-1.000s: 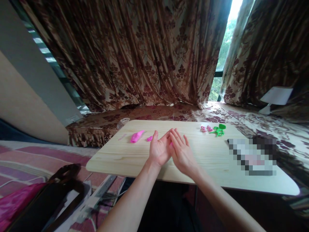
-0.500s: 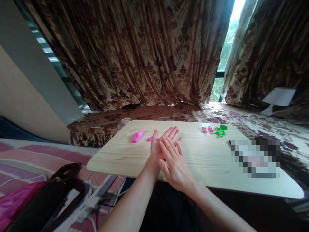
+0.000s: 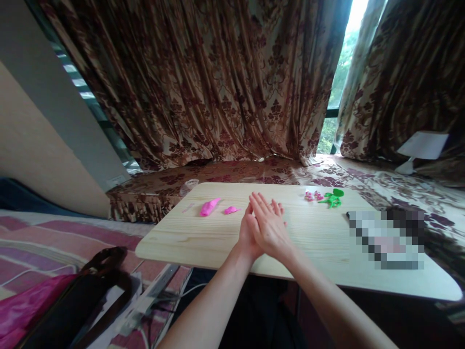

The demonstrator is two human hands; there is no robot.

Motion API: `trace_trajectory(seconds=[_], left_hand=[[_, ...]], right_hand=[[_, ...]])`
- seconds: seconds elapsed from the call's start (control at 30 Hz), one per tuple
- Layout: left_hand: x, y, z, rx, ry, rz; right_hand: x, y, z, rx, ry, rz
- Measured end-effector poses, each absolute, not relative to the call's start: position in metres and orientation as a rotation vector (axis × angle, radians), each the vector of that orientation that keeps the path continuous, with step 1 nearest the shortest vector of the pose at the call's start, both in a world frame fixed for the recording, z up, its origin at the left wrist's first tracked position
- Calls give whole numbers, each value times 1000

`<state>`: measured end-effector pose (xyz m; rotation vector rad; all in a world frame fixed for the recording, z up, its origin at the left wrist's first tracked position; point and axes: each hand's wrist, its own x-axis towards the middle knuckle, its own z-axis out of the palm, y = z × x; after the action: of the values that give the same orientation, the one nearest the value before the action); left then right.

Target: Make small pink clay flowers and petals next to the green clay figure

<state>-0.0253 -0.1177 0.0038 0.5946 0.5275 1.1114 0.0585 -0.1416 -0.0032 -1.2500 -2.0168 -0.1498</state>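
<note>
Over the middle of the table, my left hand (image 3: 247, 234) and my right hand (image 3: 271, 230) lie palm against palm. The right is on top with its fingers stretched out flat, covering most of the left palm. The left fingertips show past the right hand's far edge. Whether anything sits between the palms is hidden. Just left of the hands rests a small pink lump (image 3: 230, 210) that looks like modelling clay. Farther left is a larger, tapered pink piece (image 3: 209, 207). Both lie apart from the hands.
Green pieces (image 3: 333, 199) and small pink-and-white pieces (image 3: 314, 196) lie at the back right of the pale wooden table (image 3: 174, 237). A blurred-out flat object (image 3: 385, 240) is at the right. A clear container (image 3: 189, 187) stands behind the left corner. A white lamp (image 3: 424, 145) is beyond.
My hands have shifted slightly right, and the right hand has slid forward over the left palm. The small pink lump, partly covered before, now shows fully.
</note>
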Motion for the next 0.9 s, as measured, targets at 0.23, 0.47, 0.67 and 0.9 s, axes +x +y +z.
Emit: trace_trajectory(seconds=[0.23, 0.47, 0.67, 0.9], left_hand=[[-30, -107, 3, 522, 203, 1118], [-19, -128, -4, 522, 242, 877], [-37, -134, -18, 702, 494, 886], [-26, -132, -17, 800, 566, 936]], right_hand=[[57, -157, -8, -1123, -2186, -137], [82, -111, -4, -1425, -1950, -184], [121, -115, -18, -1319, -1882, 128], [123, -127, -21, -1082, -1761, 446]])
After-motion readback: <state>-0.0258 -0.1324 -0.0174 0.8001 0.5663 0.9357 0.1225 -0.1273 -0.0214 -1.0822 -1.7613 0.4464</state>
